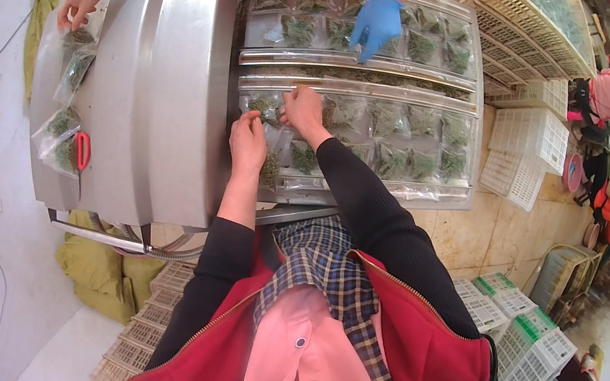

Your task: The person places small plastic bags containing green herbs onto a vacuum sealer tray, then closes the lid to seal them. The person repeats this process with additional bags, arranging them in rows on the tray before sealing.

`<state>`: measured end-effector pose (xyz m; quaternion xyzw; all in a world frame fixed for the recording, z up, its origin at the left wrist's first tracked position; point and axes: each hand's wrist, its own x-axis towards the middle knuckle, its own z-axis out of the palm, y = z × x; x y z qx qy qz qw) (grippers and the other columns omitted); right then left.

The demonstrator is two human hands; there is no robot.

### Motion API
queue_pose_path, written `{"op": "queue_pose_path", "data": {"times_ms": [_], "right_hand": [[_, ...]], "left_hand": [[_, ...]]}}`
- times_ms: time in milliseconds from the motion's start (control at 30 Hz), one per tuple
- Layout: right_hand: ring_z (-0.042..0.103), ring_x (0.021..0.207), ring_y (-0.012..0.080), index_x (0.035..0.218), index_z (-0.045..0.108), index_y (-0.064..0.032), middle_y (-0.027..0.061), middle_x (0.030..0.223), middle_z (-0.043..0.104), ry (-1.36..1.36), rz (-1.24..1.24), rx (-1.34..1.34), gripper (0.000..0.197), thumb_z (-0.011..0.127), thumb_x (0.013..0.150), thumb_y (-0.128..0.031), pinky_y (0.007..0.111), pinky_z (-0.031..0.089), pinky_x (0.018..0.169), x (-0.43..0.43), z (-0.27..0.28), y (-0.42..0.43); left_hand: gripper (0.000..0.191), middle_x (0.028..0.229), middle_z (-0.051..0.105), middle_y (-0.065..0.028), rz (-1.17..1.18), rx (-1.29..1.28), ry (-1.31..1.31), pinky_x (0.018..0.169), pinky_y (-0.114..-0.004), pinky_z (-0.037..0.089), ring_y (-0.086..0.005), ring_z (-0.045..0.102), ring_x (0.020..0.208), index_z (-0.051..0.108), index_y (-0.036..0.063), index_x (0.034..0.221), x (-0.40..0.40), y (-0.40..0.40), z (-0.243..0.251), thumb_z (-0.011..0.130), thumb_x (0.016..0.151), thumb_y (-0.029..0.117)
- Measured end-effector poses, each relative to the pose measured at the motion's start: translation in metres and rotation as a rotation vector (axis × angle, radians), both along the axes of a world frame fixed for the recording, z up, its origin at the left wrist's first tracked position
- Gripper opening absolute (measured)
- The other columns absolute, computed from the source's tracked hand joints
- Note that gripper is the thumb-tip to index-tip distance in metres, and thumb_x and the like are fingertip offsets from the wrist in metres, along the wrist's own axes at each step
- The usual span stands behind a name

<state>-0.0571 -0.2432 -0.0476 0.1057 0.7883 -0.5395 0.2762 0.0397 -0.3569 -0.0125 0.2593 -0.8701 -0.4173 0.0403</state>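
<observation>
A clear plastic bag with green vegetable pieces (263, 108) lies at the left end of the near row on a metal packing machine bed, which looks like a vacuum sealer's. My left hand (248, 144) pinches its near edge with the fingertips. My right hand (302, 110) has its bent fingers on the bag's right side. More filled bags (392, 121) lie flat in two rows along the near sealing bar (358, 89). Just below my left hand is another filled bag (270, 169).
Across the machine, a co-worker's blue-gloved hand (379, 24) is over the far bags; their bare hand (78, 7) touches bags on the left ledge. Red-handled scissors (82, 152) lie there beside a steel lid (172, 77). Plastic crates (529, 137) stand right; other people work beyond.
</observation>
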Motion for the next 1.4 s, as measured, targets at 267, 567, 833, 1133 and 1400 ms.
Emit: {"op": "queue_pose_path", "data": {"times_ms": [267, 567, 833, 1133, 1400], "right_hand": [[0.068, 0.072, 0.0183, 0.085, 0.067, -0.0021, 0.0114, 0.073, 0.068, 0.287, 0.467, -0.171, 0.016, 0.066, 0.081, -0.017, 0.035, 0.053, 0.065, 0.028, 0.025, 0.06], [0.066, 0.067, 0.0256, 0.088, 0.065, -0.0023, 0.0157, 0.072, 0.066, 0.323, 0.174, -0.146, 0.017, 0.064, 0.085, -0.019, 0.036, 0.05, 0.062, 0.044, 0.055, 0.069], [0.065, 0.077, 0.0409, 0.085, 0.062, -0.002, 0.0233, 0.079, 0.066, 0.426, 0.168, 0.438, 0.016, 0.057, 0.084, -0.017, 0.05, 0.052, 0.066, 0.016, 0.043, 0.082], [0.065, 0.077, 0.0418, 0.08, 0.065, -0.0004, 0.0233, 0.078, 0.066, 0.431, 0.17, 0.623, 0.018, 0.057, 0.079, -0.016, 0.051, 0.052, 0.069, -0.01, 0.014, 0.069], [0.063, 0.082, 0.0325, 0.08, 0.066, -0.0093, 0.0079, 0.082, 0.064, 0.853, 0.26, 0.685, 0.007, 0.062, 0.077, -0.014, 0.045, 0.051, 0.069, -0.025, 0.021, 0.111]], "left_hand": [[0.036, 0.092, 0.07, -0.0167, 0.156, 0.084, 0.024, 0.081, -0.042, 0.049, -0.0346, 0.066, 0.089, 0.066, -0.001, 0.096, -0.015, -0.003, -0.001, 0.046, 0.098, 0.028], [0.03, 0.073, 0.062, -0.0012, 0.188, 0.531, 0.216, 0.06, -0.026, 0.045, -0.0095, 0.056, 0.065, 0.067, 0.0011, 0.095, -0.022, 0.015, -0.006, 0.051, 0.097, 0.027], [0.017, 0.075, 0.064, -0.0082, 0.03, 0.134, 0.292, 0.063, -0.031, 0.047, -0.0195, 0.059, 0.064, 0.067, 0.0027, 0.095, -0.049, 0.026, -0.03, 0.059, 0.092, 0.018], [0.037, 0.117, 0.054, -0.0166, -0.547, -0.492, 0.17, 0.096, -0.044, 0.04, -0.0345, 0.049, 0.115, 0.058, 0.0064, 0.122, -0.059, 0.053, -0.01, 0.058, 0.086, 0.011], [0.043, 0.125, 0.047, -0.019, -0.563, -0.509, 0.23, 0.103, -0.05, 0.033, -0.0377, 0.041, 0.123, 0.052, 0.0076, 0.128, -0.04, 0.073, -0.021, 0.06, 0.086, 0.011]]}}
